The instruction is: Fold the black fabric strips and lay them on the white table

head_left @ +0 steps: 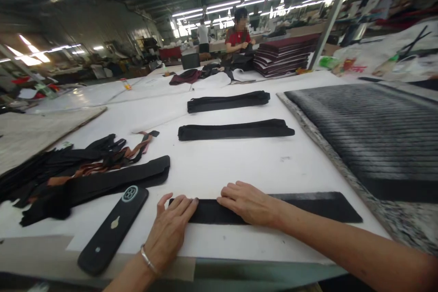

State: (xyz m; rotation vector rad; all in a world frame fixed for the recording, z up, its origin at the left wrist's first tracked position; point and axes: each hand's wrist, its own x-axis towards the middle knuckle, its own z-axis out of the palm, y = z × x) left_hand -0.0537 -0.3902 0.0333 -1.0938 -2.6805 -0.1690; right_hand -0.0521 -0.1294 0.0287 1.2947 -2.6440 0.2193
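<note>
Near table edge: my left hand (171, 228) and right hand (248, 203) flat, fingers spread, pressing black strip (308, 207); strip runs left-right.

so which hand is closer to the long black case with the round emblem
Left. The left hand lies just right of the black case, resting on the black fabric strip's left end. The right hand presses the strip farther right.

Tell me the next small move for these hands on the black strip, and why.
Probably slide the right hand rightward along the strip, left hand pinning its left end. Both palms lie flat near that end; the right stretch lies untouched.
</note>
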